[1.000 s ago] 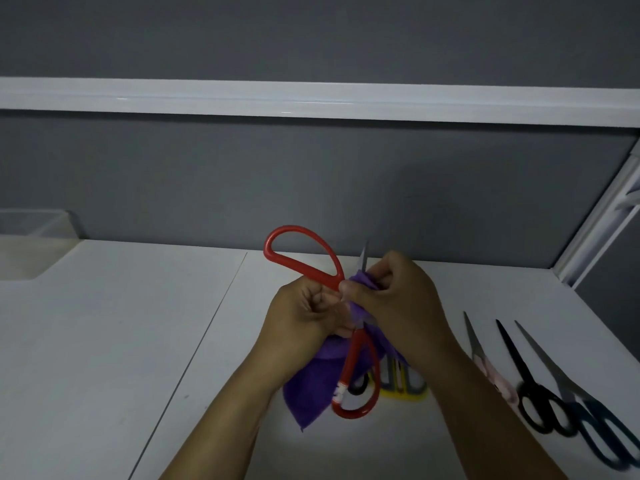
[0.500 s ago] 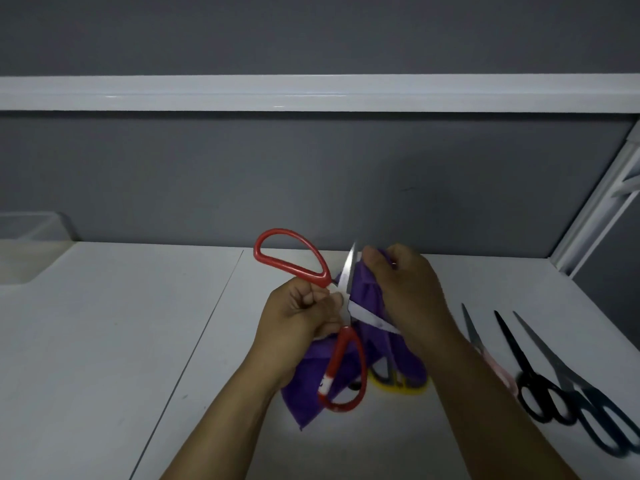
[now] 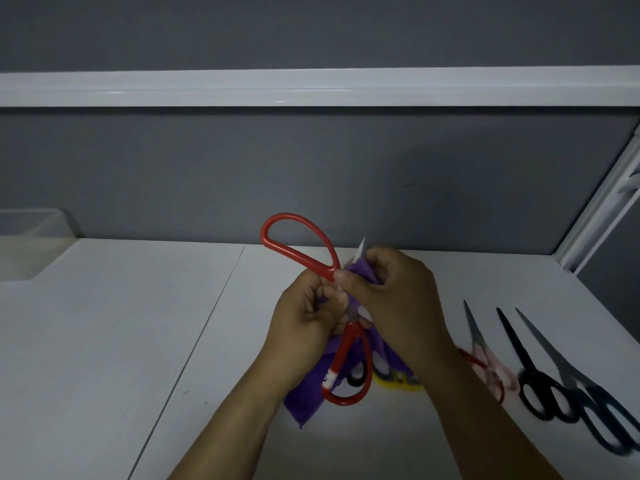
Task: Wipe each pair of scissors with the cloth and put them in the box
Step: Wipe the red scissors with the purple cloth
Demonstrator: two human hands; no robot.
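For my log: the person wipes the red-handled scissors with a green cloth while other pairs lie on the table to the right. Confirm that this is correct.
Wrong on one point: the cloth is purple, not green. The head view shows the right hand pinching it round a blade of the red-handled scissors, held by the left hand; other pairs do lie on the table to the right.

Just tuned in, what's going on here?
A person is wiping the red-handled scissors, held open above the table. The left hand grips them near the pivot; the right hand pinches the purple cloth round one blade. The pink scissors, black scissors and dark blue scissors wait at right, a yellow-handled pair behind the cloth. The clear box sits far left.
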